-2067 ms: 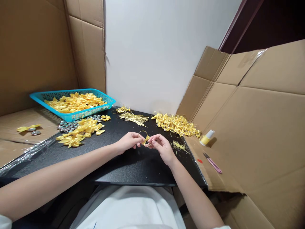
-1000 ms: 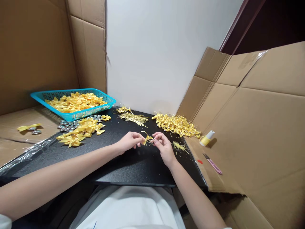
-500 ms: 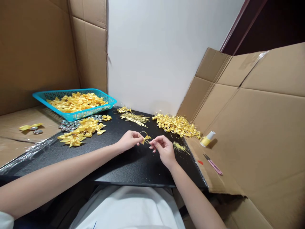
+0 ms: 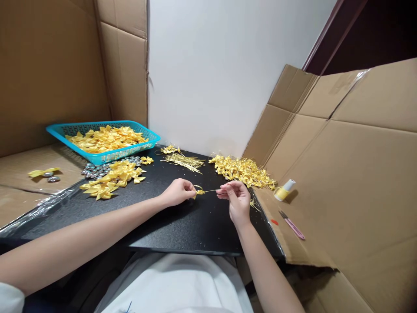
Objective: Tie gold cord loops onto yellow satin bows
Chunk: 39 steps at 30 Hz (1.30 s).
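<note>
Between thumb and fingers, my left hand [image 4: 178, 191] pinches a small yellow ribbon bow [image 4: 200, 191] above the black table. A thin gold cord [image 4: 211, 190] runs taut from the bow to my right hand [image 4: 236, 199], whose fingers are closed on its end. Part of the cord loops up behind the bow by my left fingertips. Beyond my hands lies a bundle of straight gold cords [image 4: 185, 162]. Behind my right hand is a heap of finished-looking bows with cords [image 4: 243, 169].
A blue basket [image 4: 97, 157] of yellow bows stands at back left. In front of it lie loose bows [image 4: 119, 174] and silvery round pieces [image 4: 94, 170]. Cardboard at right holds a thread spool [image 4: 284, 190], pink-handled snips [image 4: 292, 225] and a red scrap [image 4: 274, 222]. Cardboard panels wall both sides.
My right hand has moved right, away from my left hand, drawing the gold cord out straight. The loop at the bow looks smaller. My left hand stays nearly in place.
</note>
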Each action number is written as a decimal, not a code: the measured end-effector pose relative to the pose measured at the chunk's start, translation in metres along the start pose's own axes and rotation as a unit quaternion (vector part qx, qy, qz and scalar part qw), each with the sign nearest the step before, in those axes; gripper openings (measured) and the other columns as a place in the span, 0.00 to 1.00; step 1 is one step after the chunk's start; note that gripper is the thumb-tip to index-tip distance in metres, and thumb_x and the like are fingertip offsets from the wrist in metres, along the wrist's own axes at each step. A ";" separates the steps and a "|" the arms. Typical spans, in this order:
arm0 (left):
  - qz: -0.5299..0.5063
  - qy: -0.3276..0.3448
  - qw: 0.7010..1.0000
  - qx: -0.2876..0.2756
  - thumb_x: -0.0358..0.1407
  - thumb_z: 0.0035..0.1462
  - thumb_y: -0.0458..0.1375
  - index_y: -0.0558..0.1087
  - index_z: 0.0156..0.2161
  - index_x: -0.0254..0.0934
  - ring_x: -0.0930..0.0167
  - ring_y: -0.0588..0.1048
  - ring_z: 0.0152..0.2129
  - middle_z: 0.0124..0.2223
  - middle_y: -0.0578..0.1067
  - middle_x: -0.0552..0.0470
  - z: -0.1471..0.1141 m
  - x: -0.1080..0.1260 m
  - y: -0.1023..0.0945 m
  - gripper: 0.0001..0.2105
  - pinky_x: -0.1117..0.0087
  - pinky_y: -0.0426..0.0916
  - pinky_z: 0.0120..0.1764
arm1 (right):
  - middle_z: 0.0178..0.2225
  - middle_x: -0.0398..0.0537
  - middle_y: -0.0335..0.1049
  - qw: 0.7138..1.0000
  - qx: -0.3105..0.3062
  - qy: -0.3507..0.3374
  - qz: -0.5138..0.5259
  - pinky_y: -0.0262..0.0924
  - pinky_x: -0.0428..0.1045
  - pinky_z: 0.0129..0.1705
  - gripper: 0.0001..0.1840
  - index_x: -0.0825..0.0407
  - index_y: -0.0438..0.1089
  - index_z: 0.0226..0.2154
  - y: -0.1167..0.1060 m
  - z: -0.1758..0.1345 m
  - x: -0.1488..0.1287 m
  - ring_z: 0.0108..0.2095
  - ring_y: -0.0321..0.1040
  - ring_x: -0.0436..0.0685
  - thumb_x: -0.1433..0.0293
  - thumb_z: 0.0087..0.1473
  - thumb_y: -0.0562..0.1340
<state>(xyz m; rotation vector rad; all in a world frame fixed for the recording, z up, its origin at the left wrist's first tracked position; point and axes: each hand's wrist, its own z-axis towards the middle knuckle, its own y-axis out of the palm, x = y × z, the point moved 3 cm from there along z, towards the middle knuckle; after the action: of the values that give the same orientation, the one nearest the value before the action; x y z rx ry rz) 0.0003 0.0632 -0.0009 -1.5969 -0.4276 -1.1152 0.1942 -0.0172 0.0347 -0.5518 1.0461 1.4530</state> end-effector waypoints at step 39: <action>-0.023 -0.033 0.988 -0.151 0.42 0.44 0.65 0.70 0.14 0.36 0.74 0.63 0.10 0.12 0.68 0.55 -0.008 0.016 -0.013 0.16 0.73 0.51 0.16 | 0.27 0.46 0.80 0.988 -0.125 0.093 -0.022 0.71 0.47 0.28 0.17 0.52 0.77 0.28 0.028 0.003 -0.009 0.25 0.77 0.53 0.57 0.41 0.73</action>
<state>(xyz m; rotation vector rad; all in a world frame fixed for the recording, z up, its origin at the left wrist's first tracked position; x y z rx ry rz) -0.0055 0.0560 0.0195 -1.8999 -0.3530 -1.2082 0.1700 -0.0161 0.0519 -0.8985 0.9939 1.5245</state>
